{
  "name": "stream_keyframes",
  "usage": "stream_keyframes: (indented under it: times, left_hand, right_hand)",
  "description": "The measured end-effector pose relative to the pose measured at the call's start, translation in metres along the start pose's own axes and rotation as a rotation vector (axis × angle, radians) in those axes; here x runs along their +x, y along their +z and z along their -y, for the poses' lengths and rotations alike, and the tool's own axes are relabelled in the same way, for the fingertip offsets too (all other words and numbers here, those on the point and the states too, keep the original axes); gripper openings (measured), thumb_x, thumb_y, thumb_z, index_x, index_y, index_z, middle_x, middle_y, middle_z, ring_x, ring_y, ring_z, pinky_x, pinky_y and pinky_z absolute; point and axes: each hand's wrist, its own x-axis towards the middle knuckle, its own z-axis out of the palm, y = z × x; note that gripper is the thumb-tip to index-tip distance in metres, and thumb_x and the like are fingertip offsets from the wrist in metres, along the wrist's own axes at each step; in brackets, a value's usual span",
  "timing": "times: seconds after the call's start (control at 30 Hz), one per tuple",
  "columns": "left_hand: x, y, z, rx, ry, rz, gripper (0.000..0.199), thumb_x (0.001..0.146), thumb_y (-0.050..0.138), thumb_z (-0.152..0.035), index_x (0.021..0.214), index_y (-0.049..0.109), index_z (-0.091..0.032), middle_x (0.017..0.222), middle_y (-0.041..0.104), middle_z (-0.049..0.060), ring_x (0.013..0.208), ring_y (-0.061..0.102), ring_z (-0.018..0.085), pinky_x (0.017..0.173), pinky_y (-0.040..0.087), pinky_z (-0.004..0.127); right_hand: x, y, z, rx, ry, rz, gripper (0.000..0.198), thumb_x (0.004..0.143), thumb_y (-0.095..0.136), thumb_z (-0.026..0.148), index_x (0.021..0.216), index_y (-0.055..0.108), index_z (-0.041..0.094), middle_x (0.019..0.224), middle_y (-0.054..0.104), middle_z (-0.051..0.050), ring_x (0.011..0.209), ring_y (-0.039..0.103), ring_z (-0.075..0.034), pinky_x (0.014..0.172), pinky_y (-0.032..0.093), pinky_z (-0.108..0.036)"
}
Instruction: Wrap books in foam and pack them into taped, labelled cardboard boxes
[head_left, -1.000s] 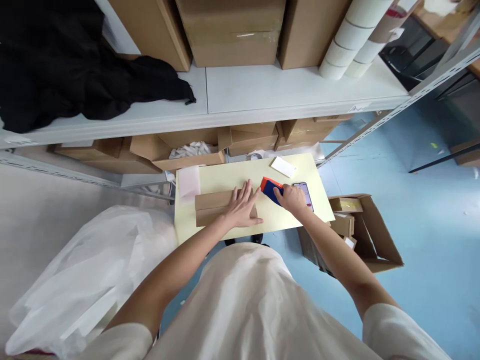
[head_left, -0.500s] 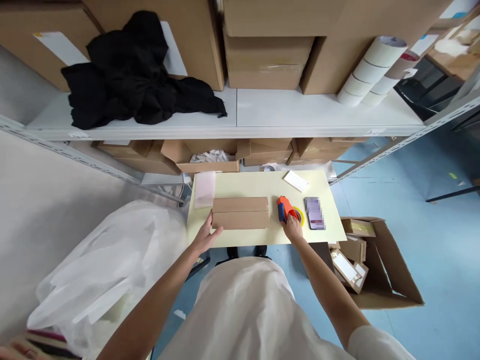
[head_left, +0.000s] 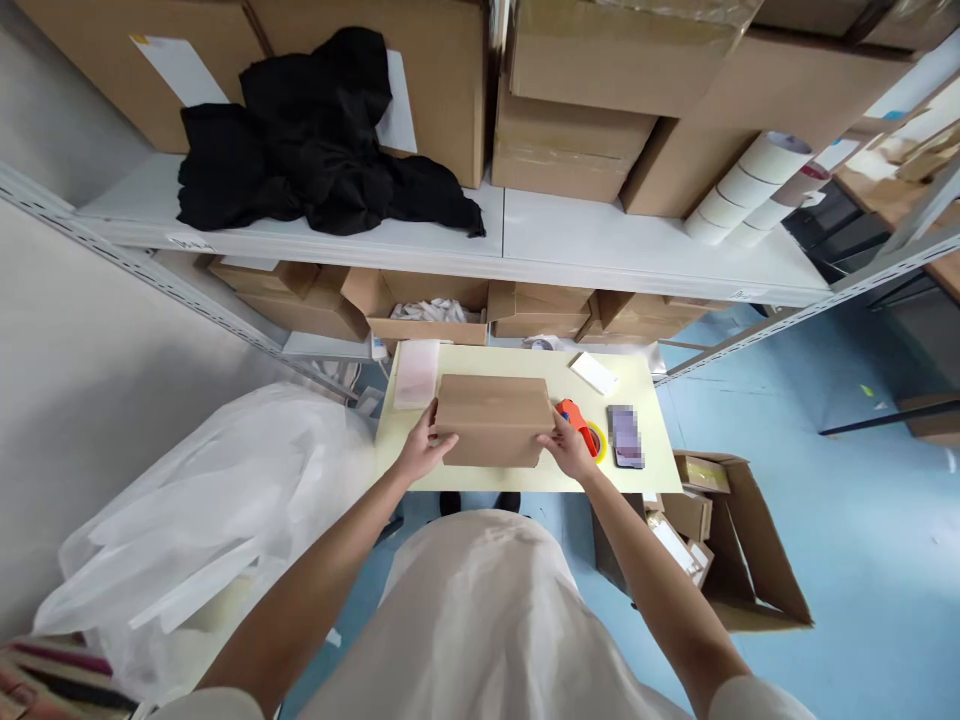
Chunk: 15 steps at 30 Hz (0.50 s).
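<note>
A brown cardboard box (head_left: pixel 493 425) is gripped at both ends over the pale yellow table (head_left: pixel 405 470). On its left end my left hand (head_left: pixel 424 445) is closed, thumb on the near side. My right hand (head_left: pixel 568 447) closes on the right end in the same way. Just beyond that hand lies an orange tape dispenser (head_left: pixel 578 425) with a yellow-rimmed roll, free of my fingers. To its right is a phone (head_left: pixel 625 437) with a blurred screen. A white packet (head_left: pixel 594 373) lies near the table's far edge, and a pinkish translucent sheet (head_left: pixel 416 375) at its far left.
Metal shelving (head_left: pixel 450 245) crosses ahead, bearing cartons, black cloth (head_left: pixel 315 150) and stacked tape rolls (head_left: pixel 750 185). An open carton (head_left: pixel 772 540) of small boxes stands on the floor at right. White plastic sheeting (head_left: pixel 217 530) is heaped at left.
My right hand has let go of the tape dispenser and taken the box's right end. The box is now tipped, showing more of its top and front. The view has shifted slightly.
</note>
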Motion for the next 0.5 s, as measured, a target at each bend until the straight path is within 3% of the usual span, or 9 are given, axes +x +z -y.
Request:
stream_keyframes:
  times: [0.13,0.2,0.37,0.5]
  left_hand:
    - [0.017,-0.011,-0.004,0.028,0.034,-0.072,0.059,0.074,0.064,-0.041,0.124,0.043,-0.019,0.123,0.055,0.014,0.107,0.057,0.024,0.083,0.051,0.039]
    - [0.025,-0.014,-0.001,0.074,-0.017,-0.078,0.052,0.074,0.063,-0.041,0.119,0.049,-0.019,0.122,0.055,0.013,0.101,0.059,0.022,0.081,0.051,0.036]
    - [0.044,-0.005,0.016,0.147,-0.258,-0.092,0.052,0.069,0.068,-0.038,0.115,0.058,-0.017,0.124,0.052,0.015,0.091,0.062,0.021,0.085,0.049,0.036]
    - [0.055,0.006,0.030,0.084,-0.285,-0.025,0.051,0.072,0.066,-0.036,0.118,0.056,-0.015,0.118,0.058,0.014,0.097,0.062,0.024,0.085,0.049,0.036]
  right_hand:
    - [0.024,-0.004,0.015,0.016,0.131,-0.216,0.045,0.081,0.053,0.048,0.117,0.049,0.022,0.105,0.066,-0.008,0.089,0.064,-0.021,0.078,0.052,-0.037]
    - [0.036,0.002,0.017,-0.031,0.205,-0.261,0.037,0.082,0.051,0.047,0.108,0.054,0.021,0.107,0.065,-0.009,0.089,0.064,-0.021,0.079,0.051,-0.037]
    - [0.055,0.030,0.003,0.057,0.372,-0.172,0.041,0.076,0.057,0.037,0.112,0.057,0.017,0.111,0.063,-0.011,0.096,0.062,-0.021,0.082,0.050,-0.034]
    - [0.055,0.039,-0.010,0.129,0.387,-0.125,0.044,0.076,0.058,0.035,0.117,0.058,0.018,0.114,0.063,-0.010,0.103,0.061,-0.022,0.083,0.051,-0.033]
